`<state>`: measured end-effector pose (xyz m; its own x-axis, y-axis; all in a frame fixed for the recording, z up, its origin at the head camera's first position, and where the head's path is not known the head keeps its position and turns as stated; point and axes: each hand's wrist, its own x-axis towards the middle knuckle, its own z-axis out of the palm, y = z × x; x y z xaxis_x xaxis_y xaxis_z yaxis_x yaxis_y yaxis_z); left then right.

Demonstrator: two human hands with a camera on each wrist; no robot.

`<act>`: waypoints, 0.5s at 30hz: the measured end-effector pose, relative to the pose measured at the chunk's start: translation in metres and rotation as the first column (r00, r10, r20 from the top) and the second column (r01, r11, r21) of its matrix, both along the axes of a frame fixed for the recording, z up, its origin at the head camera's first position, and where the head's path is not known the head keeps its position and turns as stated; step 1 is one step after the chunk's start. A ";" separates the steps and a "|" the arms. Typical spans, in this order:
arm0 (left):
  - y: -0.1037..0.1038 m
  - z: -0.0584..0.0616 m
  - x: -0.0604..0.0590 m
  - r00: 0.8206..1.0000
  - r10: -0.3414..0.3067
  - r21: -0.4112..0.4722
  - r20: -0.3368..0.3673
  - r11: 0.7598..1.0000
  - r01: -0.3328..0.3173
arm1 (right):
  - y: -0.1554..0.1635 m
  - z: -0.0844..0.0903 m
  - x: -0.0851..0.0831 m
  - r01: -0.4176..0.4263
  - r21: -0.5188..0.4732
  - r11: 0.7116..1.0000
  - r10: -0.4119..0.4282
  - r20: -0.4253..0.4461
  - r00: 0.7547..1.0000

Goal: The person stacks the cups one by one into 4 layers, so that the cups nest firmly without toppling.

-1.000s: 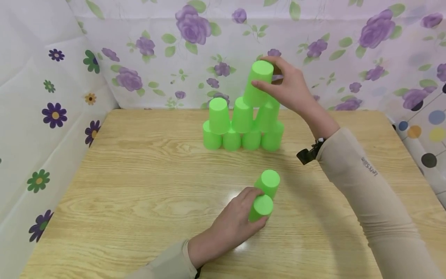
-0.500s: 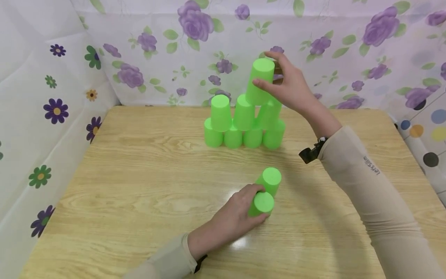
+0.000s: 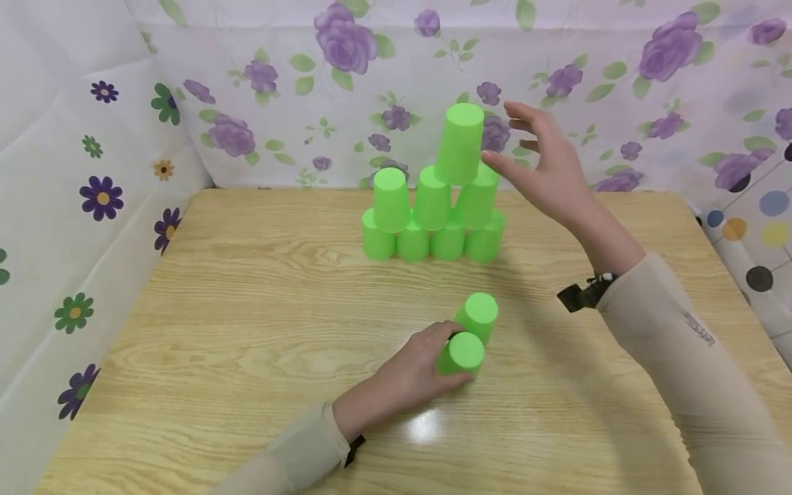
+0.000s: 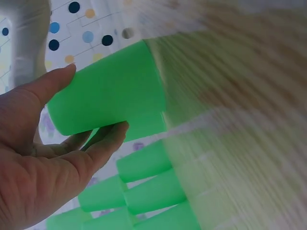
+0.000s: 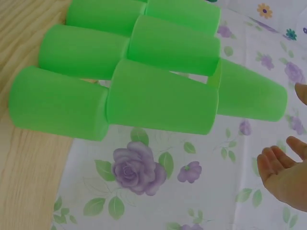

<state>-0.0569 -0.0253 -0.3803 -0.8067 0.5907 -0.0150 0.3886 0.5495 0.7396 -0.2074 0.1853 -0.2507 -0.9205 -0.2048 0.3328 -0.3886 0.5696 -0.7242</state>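
Upside-down green plastic cups form a stack at the back of the table: several in the bottom row (image 3: 412, 244), three in the middle row (image 3: 432, 199). A single top cup (image 3: 459, 146) straddles the middle and right cups of that row. Just right of it, my right hand (image 3: 551, 165) has its fingers spread, apart from the cup in the right wrist view. Nearer the front, my left hand (image 3: 408, 368) grips an upside-down green cup (image 4: 110, 91) between thumb and fingers. Another green cup (image 3: 480, 317) stands close behind that one.
The wooden table (image 3: 247, 309) meets a floral cloth (image 3: 272, 137) at the back. A flower-print sheet (image 3: 43, 240) hangs along the left side, and a dotted sheet (image 3: 757, 206) along the right.
My right hand has let go of the top cup and drawn back to the right; the cup stays on the stack. My left hand keeps its grip on the front cup.
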 end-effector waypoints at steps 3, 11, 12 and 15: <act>-0.004 0.002 -0.004 1.000 0.001 0.007 0.019 1.000 -0.002 | 0.004 -0.006 0.014 -0.001 -0.010 1.000 0.000 -0.109 0.994; -0.033 0.035 -0.012 1.000 0.018 0.153 0.008 0.988 -0.019 | 0.025 -0.049 0.053 -0.044 0.015 0.999 0.047 -0.361 0.931; -0.036 0.040 -0.014 1.000 0.015 0.156 -0.019 0.988 -0.012 | 0.027 -0.055 0.057 -0.049 0.015 0.999 0.051 -0.365 0.930; -0.044 0.057 -0.019 0.996 0.004 0.187 -0.087 0.982 0.012 | 0.032 -0.072 0.069 -0.079 0.001 0.997 0.074 -0.357 0.931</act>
<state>-0.0762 -0.0694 -0.3230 -0.7977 0.5799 0.1658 0.4575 0.4027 0.7928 -0.1382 0.2169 -0.3223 -0.7224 -0.2635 0.6394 -0.6647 0.5193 -0.5370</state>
